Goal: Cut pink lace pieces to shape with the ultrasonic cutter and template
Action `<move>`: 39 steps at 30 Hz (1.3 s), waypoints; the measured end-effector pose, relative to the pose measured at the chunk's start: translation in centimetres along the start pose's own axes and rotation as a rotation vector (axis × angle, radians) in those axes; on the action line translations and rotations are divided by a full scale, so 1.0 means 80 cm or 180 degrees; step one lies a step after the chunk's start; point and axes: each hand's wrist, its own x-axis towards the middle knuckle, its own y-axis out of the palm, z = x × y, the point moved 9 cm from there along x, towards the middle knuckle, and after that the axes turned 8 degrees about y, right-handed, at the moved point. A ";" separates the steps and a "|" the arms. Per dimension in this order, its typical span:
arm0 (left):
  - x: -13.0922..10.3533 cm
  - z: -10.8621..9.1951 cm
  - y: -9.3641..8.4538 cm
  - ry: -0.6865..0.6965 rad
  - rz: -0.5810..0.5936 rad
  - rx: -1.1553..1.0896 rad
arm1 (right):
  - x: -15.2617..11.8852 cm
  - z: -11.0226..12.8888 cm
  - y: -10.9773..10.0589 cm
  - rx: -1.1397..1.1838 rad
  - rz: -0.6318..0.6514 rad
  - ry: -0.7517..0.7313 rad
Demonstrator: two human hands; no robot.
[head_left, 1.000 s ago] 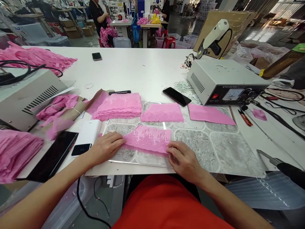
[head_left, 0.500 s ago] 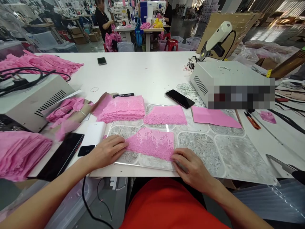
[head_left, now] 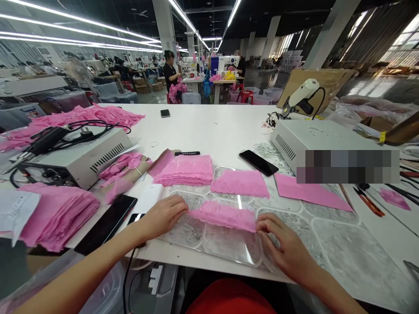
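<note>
Between my two hands a pink lace piece (head_left: pixel 225 215) is stretched, its near edge raised off the marble-patterned mat (head_left: pixel 235 248). My left hand (head_left: pixel 168 213) pinches its left end, and my right hand (head_left: pixel 278 242) pinches its lower right corner. Just beyond lies a single pink lace panel (head_left: pixel 240 183), flat on the mat. To its left stands a stack of pink lace pieces (head_left: pixel 185 169). A plain pink fabric piece (head_left: pixel 310 192) lies to the right.
A black phone (head_left: pixel 258 162) and white cord lie beyond the mat. Grey metal boxes stand left (head_left: pixel 78 157) and right (head_left: pixel 294 139). Pink fabric piles (head_left: pixel 62 213) and a dark flat device (head_left: pixel 108 222) are at left. Orange-handled snips (head_left: pixel 369 201) lie at right. Co-workers sit and stand behind.
The lace piece was flat on the mat and is now lifted and tilted, held at both ends. My view has tipped upward, showing more of the room.
</note>
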 end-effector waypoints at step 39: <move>0.135 0.056 0.115 -0.0394 0.0966 0.0167 | 0.106 -0.131 0.047 -0.0164 0.0490 0.0592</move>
